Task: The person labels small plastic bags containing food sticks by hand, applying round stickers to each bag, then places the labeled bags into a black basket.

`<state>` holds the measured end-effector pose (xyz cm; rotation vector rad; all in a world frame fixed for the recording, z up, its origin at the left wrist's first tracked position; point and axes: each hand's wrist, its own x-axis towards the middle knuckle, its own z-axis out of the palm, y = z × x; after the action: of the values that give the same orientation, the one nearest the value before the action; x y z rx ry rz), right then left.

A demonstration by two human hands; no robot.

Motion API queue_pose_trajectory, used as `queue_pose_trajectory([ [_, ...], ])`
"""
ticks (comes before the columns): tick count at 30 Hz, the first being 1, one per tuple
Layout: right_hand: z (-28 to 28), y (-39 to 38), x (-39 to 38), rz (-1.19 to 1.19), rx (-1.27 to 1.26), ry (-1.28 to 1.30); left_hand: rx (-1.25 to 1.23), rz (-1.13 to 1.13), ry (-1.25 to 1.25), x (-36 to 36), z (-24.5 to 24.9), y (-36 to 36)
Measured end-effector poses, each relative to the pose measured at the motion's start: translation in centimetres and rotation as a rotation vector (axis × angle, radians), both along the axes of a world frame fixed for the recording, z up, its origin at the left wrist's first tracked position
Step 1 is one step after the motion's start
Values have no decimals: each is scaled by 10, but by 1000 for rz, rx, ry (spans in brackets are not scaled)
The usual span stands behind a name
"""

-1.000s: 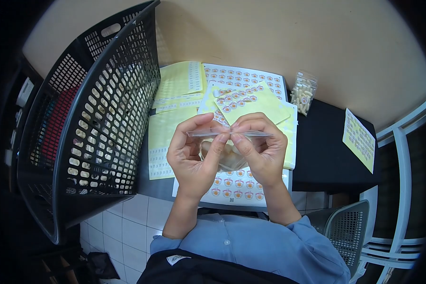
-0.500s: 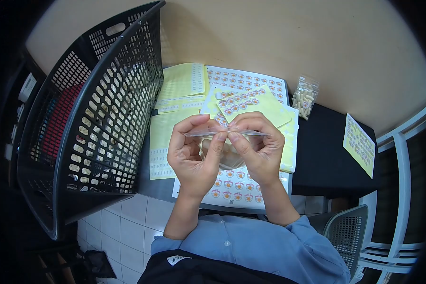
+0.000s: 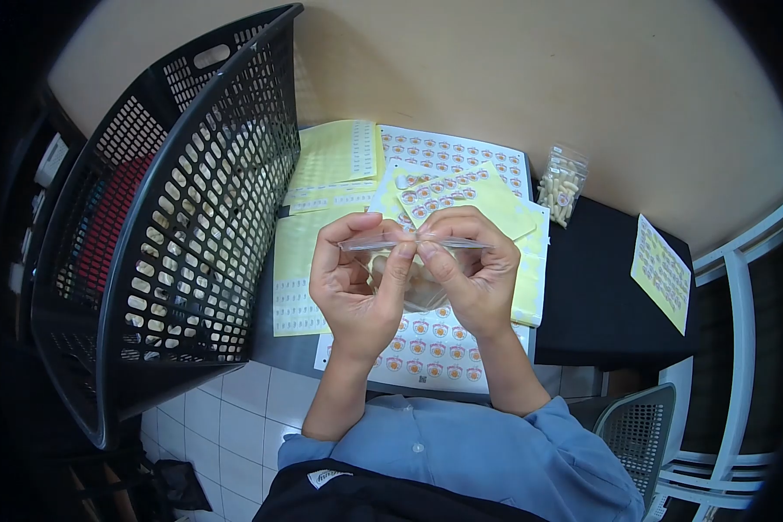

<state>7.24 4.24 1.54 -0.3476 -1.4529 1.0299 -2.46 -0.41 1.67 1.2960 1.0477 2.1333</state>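
Note:
A clear plastic bag hangs between my two hands, its top edge stretched sideways; pale contents show dimly inside it. My left hand pinches the top edge from the left with thumb and fingers. From the right, my right hand pinches the same edge, and the two thumbs almost meet at the middle. Below and behind the bag lies a white sheet of round orange-and-pink stickers. Beyond my hands a yellow-backed sticker sheet lies at an angle on other sheets.
A large black perforated basket with many pale items stands at left. Yellow sheets lie beside it. A filled clear bag stands at the back right, near a black-covered surface with another sticker sheet. A chair is at lower right.
The view has shifted very slightly. Both hands keep their pinch on the bag's top edge, with almost no movement.

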Motion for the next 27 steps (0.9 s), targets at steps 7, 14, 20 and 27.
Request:
queue_pose_trajectory([
  [7, -3, 5, -3, 4, -17, -13, -7, -3, -18, -3, -2, 7],
  [14, -5, 2, 0, 48, -147, 87, -9, 19, 6, -7, 1, 7],
  [20, -1, 1, -2, 10, -63, 70, -7, 37, 23, -8, 2, 4],
  [27, 0, 1, -5, 11, -51, 96, -11, 29, 25, -9, 3, 3],
])
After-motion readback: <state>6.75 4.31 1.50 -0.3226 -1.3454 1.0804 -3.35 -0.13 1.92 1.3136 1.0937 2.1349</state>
